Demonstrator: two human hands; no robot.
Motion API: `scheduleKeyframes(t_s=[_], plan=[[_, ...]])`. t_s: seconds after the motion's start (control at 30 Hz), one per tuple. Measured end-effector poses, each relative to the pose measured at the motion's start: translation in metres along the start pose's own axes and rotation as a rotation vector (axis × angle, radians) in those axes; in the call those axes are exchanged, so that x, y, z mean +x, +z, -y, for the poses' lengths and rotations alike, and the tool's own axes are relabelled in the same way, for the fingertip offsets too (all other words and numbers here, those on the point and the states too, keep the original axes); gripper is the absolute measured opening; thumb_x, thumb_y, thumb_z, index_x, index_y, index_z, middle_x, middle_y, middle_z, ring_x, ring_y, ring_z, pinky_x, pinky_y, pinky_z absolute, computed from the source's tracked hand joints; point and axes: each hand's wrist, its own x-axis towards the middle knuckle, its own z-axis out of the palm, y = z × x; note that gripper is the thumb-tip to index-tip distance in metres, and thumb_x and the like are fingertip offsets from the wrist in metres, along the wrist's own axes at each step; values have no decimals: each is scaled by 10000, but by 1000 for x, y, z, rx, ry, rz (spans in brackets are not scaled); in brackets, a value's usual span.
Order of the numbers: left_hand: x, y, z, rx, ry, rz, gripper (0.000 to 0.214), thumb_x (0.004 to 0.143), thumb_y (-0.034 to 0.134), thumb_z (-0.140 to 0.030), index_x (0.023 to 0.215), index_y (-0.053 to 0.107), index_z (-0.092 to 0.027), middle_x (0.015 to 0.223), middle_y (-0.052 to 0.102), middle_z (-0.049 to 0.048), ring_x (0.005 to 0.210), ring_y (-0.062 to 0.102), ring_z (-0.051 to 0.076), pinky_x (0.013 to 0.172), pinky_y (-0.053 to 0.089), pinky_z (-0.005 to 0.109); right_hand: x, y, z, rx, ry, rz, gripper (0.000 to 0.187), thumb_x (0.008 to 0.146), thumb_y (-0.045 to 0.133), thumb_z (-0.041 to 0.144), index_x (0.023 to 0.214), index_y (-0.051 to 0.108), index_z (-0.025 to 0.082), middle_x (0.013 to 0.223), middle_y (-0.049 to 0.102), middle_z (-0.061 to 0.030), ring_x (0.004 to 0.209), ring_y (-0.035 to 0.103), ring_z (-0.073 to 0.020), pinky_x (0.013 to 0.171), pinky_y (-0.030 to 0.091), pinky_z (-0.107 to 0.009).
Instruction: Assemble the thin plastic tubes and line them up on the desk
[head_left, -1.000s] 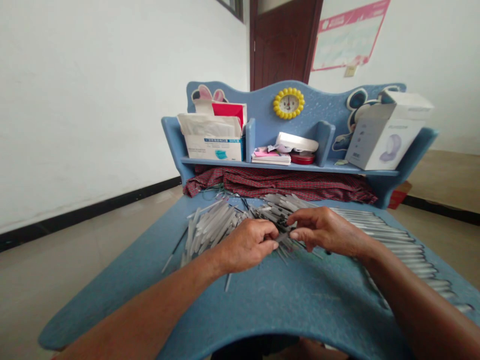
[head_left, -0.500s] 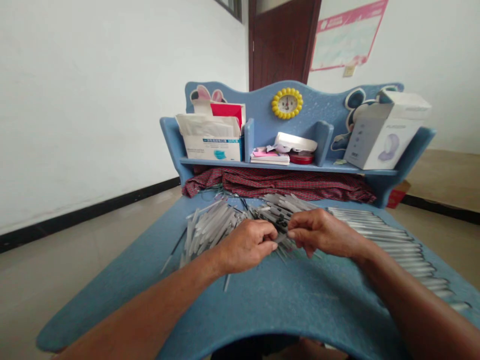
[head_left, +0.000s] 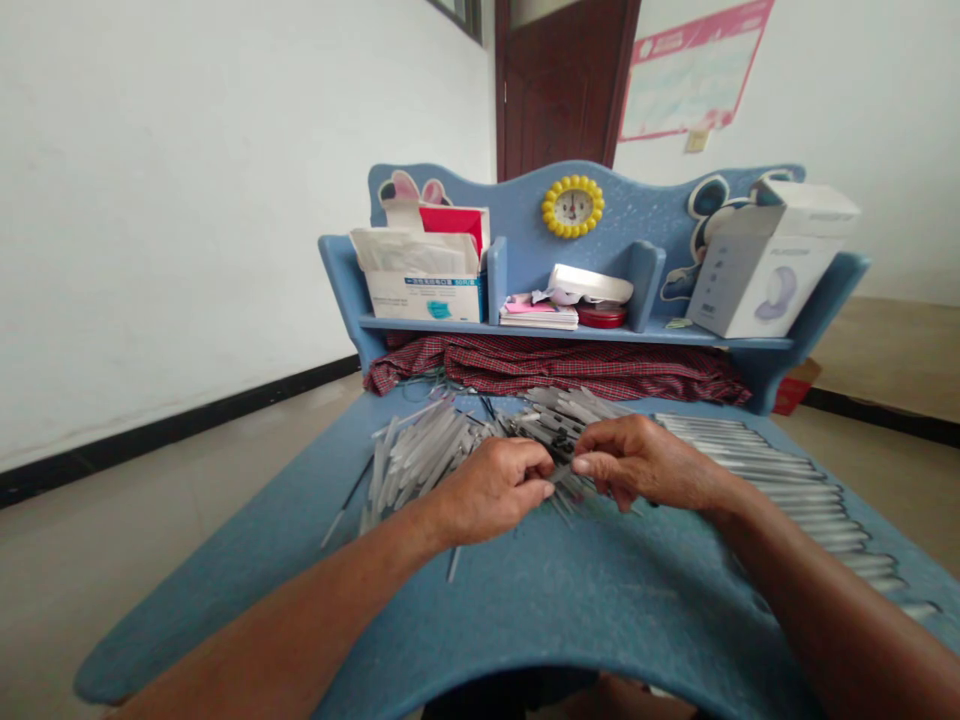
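Observation:
My left hand (head_left: 499, 485) is closed, thumb and forefinger pinched together at the middle of the desk. Facing it, my right hand (head_left: 645, 462) is pinched in the same way, its fingertips a short gap from the left ones. What either hand holds is too small and hidden to make out. Beneath and behind the fingers lies a loose pile of thin dark and grey sticks (head_left: 551, 425). A heap of frosted, translucent tube-like pieces (head_left: 416, 455) spreads beside my left hand. To the right, slim silvery-clear sticks with dark ends (head_left: 799, 490) lie side by side in a row.
The blue desk (head_left: 585, 590) curves inward at its front edge. Behind the piles lies a red checked cloth (head_left: 555, 368) under a shelf. On that shelf stand a mask box (head_left: 427, 292), a red round tin (head_left: 602, 316) and a white carton (head_left: 772, 265). A yellow clock (head_left: 573, 207) hangs above.
Both hands stay nearly in place, still pinched close together. My right hand has shifted very slightly to the left. The piles and the row look the same.

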Motion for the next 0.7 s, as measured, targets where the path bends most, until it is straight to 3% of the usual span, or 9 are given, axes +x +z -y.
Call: scheduleKeyframes(t_s=[0.07, 0.2, 0.37, 0.7], plan=[[0, 0, 0, -3, -4, 3, 33, 723, 578, -120, 710, 604, -137, 588, 486, -49, 549, 443, 74, 540, 329, 193, 0, 0, 0, 49, -8, 21, 264, 797, 572, 426, 748, 540, 168, 565, 525, 45, 408, 527, -74, 377, 386, -164], [0, 0, 0, 10, 8, -9, 35, 724, 577, -127, 703, 600, -143, 582, 484, -51, 550, 447, 77, 539, 331, 193, 1, 0, 0, -9, 13, -8, 386, 830, 505, 474, 601, 490, 164, 523, 525, 30, 380, 515, -73, 361, 368, -167], [0, 1, 2, 43, 37, -23, 32, 721, 583, -118, 703, 596, -141, 584, 485, -49, 549, 448, 78, 539, 335, 197, 1, 0, 1, -16, -18, 2, 377, 806, 536, 498, 631, 517, 164, 530, 518, 37, 399, 528, -75, 374, 377, -167], [-2, 5, 9, 299, 180, -153, 71, 738, 617, -129, 722, 552, -155, 644, 500, -28, 577, 456, 94, 550, 345, 218, 5, 10, 4, -20, 70, -71, 403, 842, 492, 470, 578, 482, 166, 465, 525, 40, 328, 498, -63, 324, 313, -157]])
